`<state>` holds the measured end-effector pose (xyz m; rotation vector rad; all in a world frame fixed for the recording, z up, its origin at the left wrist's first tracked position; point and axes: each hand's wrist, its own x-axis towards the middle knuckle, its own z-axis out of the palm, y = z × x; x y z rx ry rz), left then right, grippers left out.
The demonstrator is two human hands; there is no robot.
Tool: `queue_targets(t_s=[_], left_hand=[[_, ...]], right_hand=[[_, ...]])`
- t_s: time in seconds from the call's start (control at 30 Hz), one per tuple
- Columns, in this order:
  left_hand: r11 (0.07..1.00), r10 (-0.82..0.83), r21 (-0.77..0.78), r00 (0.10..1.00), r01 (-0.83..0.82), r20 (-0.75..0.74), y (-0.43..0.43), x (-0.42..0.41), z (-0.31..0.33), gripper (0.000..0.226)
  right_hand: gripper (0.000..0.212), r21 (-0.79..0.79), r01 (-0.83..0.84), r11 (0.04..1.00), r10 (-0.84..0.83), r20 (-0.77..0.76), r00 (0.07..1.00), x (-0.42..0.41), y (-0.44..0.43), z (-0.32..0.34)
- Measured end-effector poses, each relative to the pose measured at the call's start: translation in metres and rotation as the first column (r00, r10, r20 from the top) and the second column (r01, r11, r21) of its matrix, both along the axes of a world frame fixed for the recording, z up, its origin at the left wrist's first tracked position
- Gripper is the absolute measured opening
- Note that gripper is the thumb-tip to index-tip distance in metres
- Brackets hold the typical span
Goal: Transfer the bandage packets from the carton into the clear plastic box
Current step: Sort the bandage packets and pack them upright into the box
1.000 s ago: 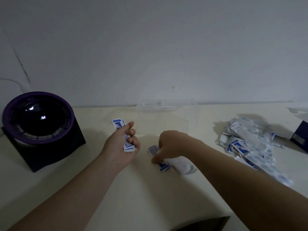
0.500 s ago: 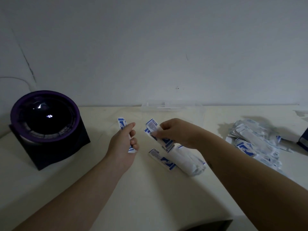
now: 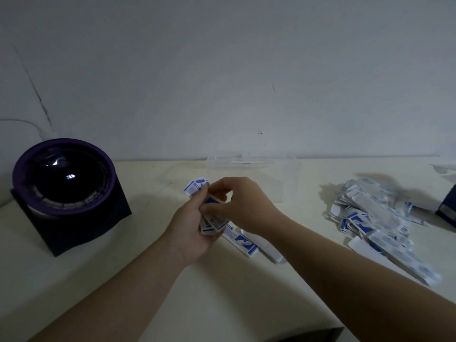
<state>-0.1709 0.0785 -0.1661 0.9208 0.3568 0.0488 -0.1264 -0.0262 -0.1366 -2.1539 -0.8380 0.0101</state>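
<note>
Head view only. At table centre, left hand (image 3: 190,228): palm turned inward, curled round a small stack of bandage packets (image 3: 212,224), blue-and-white, one end fanned out above the thumb. Right hand (image 3: 244,206): set against the left, touching it, pinching the upper part of the same stack between thumb and forefinger. Both thus clamped on the stack, held above the table (image 3: 123,280), just in front of the clear plastic box (image 3: 254,162). Clear plastic box: open-topped, standing at the table's rear against the wall (image 3: 222,70); contents not readable through the clear sides, beyond a pale shape near the rim. Just beneath the right wrist, lying flat on the table: a few loose packets (image 3: 243,241). Well to the right: a large heap of packets (image 3: 370,218), spread and overlapping. At the right edge, beyond the heap: dark blue carton (image 3: 447,211), mostly cut off, interior not visible. To the left, well apart from the hands: black cube-shaped device (image 3: 66,188) with a purple ring round a dark glossy dome.
</note>
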Motion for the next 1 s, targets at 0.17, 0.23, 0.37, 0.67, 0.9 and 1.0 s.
queue_targets(t_s=[0.17,0.23,0.37,0.67,0.9,1.0], left_hand=[[0.979,0.189,-0.087,0.981,-0.185,0.036,0.014,0.007,-0.005,0.028],[0.963,0.226,-0.159,0.974,-0.219,0.029,0.02,0.01,-0.007,0.026],[0.958,0.219,-0.185,0.976,-0.217,-0.01,0.026,0.015,-0.008,0.019],[0.971,0.209,-0.117,0.978,-0.208,-0.004,0.029,0.017,-0.011,0.02],[0.987,-0.094,0.132,0.995,0.087,0.045,0.014,0.006,-0.006,0.034],[0.978,-0.112,0.184,0.993,0.102,0.047,0.003,0.003,-0.005,0.015]], right_hand=[[0.045,-0.28,0.026,0.96,-0.011,0.056,0.998,0.013,-0.011,0.0],[0.05,-0.549,-0.01,0.836,0.036,0.036,0.999,0.017,-0.01,-0.01],[0.052,-0.65,-0.06,0.758,0.047,-0.037,0.998,0.023,-0.001,-0.015],[0.025,-0.562,-0.175,0.809,0.086,-0.182,0.98,0.031,-0.002,-0.008],[0.012,0.133,-0.089,0.987,0.135,-0.392,0.91,0.038,-0.012,0.004],[0.007,0.217,-0.092,0.972,0.167,-0.36,0.918,0.035,-0.016,0.008]])
